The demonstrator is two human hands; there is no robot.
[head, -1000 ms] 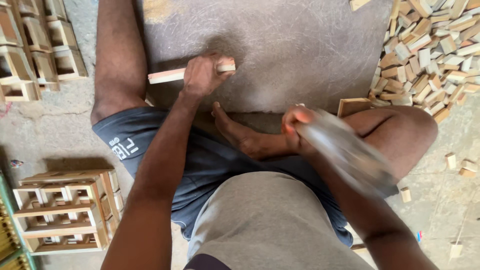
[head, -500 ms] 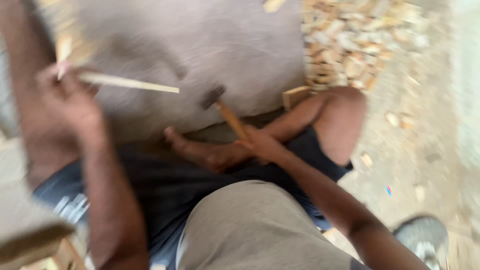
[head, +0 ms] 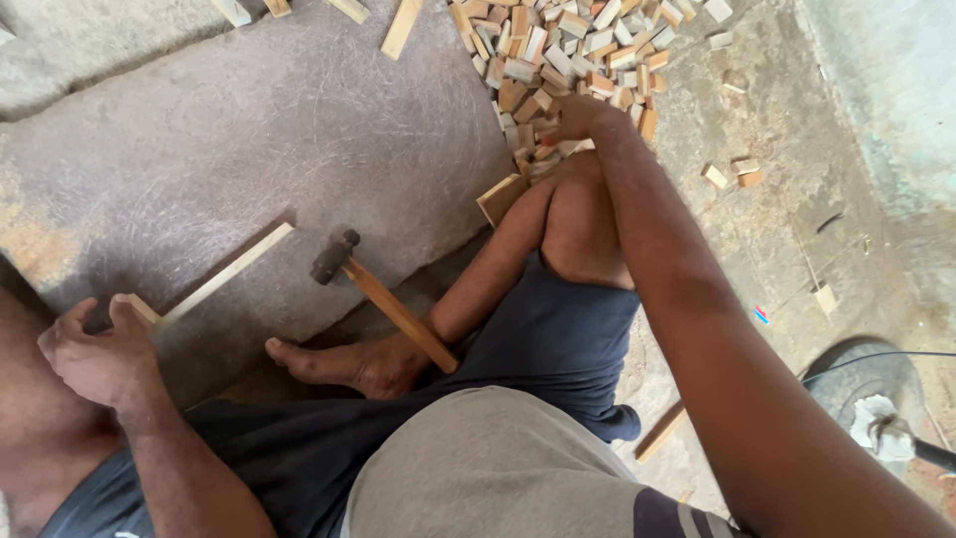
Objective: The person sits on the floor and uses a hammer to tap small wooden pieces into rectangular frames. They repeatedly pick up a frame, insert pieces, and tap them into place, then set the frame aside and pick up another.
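Concrete floor (head: pixel 817 229) outdoors-ish, worn grey stone slab (head: pixel 259 139) in front of the seated person, big heap of small wood blocks (head: pixel 568 60) beyond the right knee. Left hand (head: pixel 95 354) at the slab's near left edge, fingers curled closed around the end of a thin wood strip (head: pixel 224 276) that lies flat on the slab, angled up to the right. Right hand (head: pixel 578 118) stretched out to the block heap, fingers bent down among the pieces; cannot tell if one is gripped. Hammer (head: pixel 378 294) lies loose, metal head on the slab, wooden handle resting across the bare foot (head: pixel 339 364), no hand on it. Strip looks light, stiff, likely to split; best pinched near its end as now. Blocks small, light, rough, easy to pinch by the sides. Versus half a second ago: hammer was in the right hand, now put down; strip was raised, now down on the slab.
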